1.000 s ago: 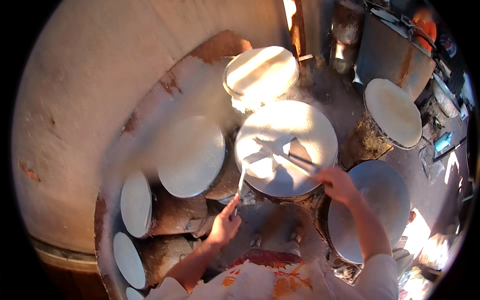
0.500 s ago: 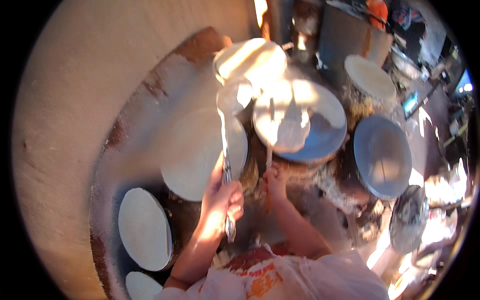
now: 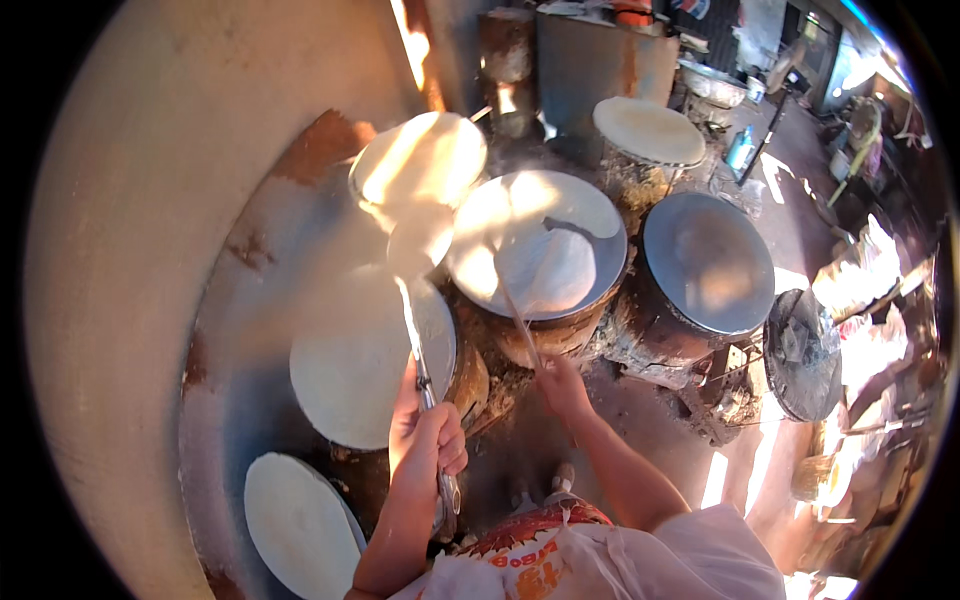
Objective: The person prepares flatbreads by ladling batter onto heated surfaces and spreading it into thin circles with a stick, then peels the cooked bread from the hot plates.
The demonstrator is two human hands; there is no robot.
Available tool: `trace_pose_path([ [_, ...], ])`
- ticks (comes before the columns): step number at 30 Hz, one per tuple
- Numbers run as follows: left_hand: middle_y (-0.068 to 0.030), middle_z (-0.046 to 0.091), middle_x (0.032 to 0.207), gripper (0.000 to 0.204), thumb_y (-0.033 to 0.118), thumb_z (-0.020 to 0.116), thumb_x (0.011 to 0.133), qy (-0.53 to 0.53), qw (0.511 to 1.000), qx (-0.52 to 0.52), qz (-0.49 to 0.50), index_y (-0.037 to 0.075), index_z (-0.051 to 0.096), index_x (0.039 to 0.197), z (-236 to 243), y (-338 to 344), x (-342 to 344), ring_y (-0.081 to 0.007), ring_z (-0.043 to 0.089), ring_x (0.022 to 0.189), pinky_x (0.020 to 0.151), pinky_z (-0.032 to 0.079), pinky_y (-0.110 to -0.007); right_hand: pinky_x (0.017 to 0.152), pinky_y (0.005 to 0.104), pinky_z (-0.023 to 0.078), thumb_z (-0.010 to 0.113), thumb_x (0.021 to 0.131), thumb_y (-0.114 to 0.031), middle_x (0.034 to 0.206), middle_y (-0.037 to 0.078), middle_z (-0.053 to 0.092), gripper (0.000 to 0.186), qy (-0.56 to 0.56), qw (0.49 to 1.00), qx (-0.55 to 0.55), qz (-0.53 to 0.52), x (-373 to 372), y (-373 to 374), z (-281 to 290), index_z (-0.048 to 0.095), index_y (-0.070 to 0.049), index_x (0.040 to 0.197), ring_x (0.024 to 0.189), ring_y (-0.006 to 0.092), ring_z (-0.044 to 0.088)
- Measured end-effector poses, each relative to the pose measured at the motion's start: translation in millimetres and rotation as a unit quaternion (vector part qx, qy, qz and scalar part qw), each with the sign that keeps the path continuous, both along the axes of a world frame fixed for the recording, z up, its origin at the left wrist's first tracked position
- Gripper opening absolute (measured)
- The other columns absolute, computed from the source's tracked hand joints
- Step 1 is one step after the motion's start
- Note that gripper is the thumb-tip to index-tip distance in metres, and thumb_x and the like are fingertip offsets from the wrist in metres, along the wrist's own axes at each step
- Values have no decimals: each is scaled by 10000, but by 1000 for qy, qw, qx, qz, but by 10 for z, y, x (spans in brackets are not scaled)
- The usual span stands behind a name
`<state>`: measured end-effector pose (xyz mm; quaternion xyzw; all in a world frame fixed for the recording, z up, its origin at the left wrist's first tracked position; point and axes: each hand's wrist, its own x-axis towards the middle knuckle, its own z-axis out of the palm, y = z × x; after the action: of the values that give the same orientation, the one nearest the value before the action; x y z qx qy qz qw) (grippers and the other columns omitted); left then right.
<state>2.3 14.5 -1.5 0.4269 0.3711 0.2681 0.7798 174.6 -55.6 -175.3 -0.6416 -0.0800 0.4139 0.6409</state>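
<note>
Two bare hands in view, with two tools, one apiece. In the left hand [image 3: 430, 435], grip closed: one long-handled ladle [image 3: 420, 243], thumb along the metal handle. Head round and pale, held out ahead, over the gap between the two nearest pale tops on that side. Cannot tell whether touching anything there.

In the right hand [image 3: 563, 385], grip also closed: one thin stick [image 3: 520, 318], slanting up and leftward across the near edge of one centre pan [image 3: 608, 262]. Cannot tell just where the far end lies.

On that pan, directly ahead of both hands: one pale layer [image 3: 575, 200] over the far part, one rounded white patch [image 3: 550, 270] nearer, and some blue-grey surface bare beside them.

Around it, five more round tops, making six in all. Four of these pale: one upper-left top [image 3: 420, 160], one left top [image 3: 350, 365], one lower-left top [image 3: 300, 525], one upper-right top [image 3: 650, 130]. The fifth, just to the right: one blue-grey pan [image 3: 712, 265].

Farther right, one dark disc [image 3: 803, 355]. Beyond, one turquoise bottle [image 3: 740, 150], one metal basin [image 3: 712, 85] and one upright drum [image 3: 508, 70]. Below, between the forearms, two feet [image 3: 563, 478].
</note>
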Motion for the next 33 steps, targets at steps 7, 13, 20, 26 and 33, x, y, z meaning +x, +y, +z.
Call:
trace_pose_path([
  [7, 35, 302, 562, 665, -30, 372, 853, -40, 999, -27, -22, 298, 222, 1411, -189, 25, 291, -38, 284, 394, 335, 260, -181, 379, 220, 320, 546, 890, -168, 714, 21, 528, 406, 76, 997, 2, -24, 898, -759, -53, 451, -80, 1274, 469, 81, 435],
  [13, 22, 318, 561, 675, -17, 359, 839, -39, 998, 29, -39, 268, 179, 1424, -168, -92, 881, -34, 291, 372, 308, 268, -180, 371, 223, 316, 531, 902, -186, 690, 22, 517, 346, -2, 1000, -7, 16, 1892, -361, 70, 503, -80, 1230, 441, 75, 411],
  [20, 28, 321, 542, 679, -28, 375, 826, 35, 998, 34, -27, 212, 174, 1429, -197, -141, 1507, -49, 286, 362, 309, 253, -196, 385, 217, 385, 516, 899, -126, 656, 24, 584, 305, -93, 964, -90, 234, 1842, -1060, 165, 551, -77, 1198, 448, 65, 475],
  [26, 29, 311, 553, 671, -27, 372, 833, 34, 999, 0, -28, 243, 201, 1423, -278, -224, 2025, -45, 295, 374, 313, 270, -194, 447, 275, 433, 563, 863, -150, 711, 78, 635, 339, -180, 963, -98, 175, 2806, -529, -2, 556, -90, 1197, 486, 137, 536],
  [33, 32, 292, 532, 677, -28, 366, 836, 73, 996, 6, -41, 249, 186, 1428, -247, -169, 2329, -49, 287, 374, 327, 263, -200, 632, 419, 484, 502, 805, -67, 899, 148, 499, 396, -522, 833, -109, 146, 2523, -243, 275, 544, -172, 1184, 708, 341, 580],
])
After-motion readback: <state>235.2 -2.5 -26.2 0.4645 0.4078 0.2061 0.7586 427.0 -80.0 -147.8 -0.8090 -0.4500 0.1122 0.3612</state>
